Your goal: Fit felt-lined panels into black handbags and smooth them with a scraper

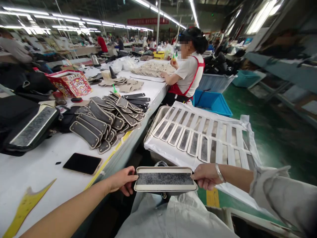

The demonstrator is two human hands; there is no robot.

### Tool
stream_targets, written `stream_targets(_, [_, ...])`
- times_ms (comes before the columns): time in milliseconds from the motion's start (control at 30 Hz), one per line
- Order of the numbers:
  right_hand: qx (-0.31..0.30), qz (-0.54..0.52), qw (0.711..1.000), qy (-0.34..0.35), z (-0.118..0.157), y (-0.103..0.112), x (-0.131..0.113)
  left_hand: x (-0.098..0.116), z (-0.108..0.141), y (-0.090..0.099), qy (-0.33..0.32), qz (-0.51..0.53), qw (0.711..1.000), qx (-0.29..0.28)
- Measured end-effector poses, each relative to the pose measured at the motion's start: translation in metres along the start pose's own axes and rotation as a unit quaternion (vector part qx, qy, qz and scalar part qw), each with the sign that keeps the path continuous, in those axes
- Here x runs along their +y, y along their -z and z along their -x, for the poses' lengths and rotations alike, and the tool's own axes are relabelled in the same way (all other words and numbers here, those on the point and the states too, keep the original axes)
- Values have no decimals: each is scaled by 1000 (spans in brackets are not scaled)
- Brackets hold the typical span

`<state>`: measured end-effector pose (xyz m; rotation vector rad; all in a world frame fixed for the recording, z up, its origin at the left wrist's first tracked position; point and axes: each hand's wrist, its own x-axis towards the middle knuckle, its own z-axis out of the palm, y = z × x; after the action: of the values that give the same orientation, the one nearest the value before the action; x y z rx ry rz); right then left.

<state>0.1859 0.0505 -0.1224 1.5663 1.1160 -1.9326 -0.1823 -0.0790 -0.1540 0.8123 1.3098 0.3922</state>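
Low in the middle of the head view, a long rectangular panel [164,178] with cream edges and a speckled dark grey strip is held level above my lap. My left hand [122,181] pinches its left end between thumb and fingers. At the opposite end, my right hand [206,175] grips the corner with curled fingers; a bracelet circles that wrist. Metal hardware shows just below the panel, but what lies beneath it is mostly hidden. Similar speckled strips [183,139] lie in a row on a white-covered tray to the right.
A heap of dark pieces with pale edges [86,134] covers part of the table on my left. Nearby are a phone [82,163], a yellow pointed piece [29,206] and a black bag [15,122]. A co-worker [190,66] sits ahead, beside a blue bin [213,103].
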Motion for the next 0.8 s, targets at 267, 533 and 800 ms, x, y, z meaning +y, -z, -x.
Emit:
stream_targets(267, [-11,-26,1000,8,-14,7,-1,-11,-10,-5,-25,61,997,24])
stream_targets(533, [77,44,983,162,-8,6,19,16,-12,5,-132,-142,975,113])
stream_targets(800, [264,344,766,474,7,-9,3,60,-18,-20,-245,-353,902,38])
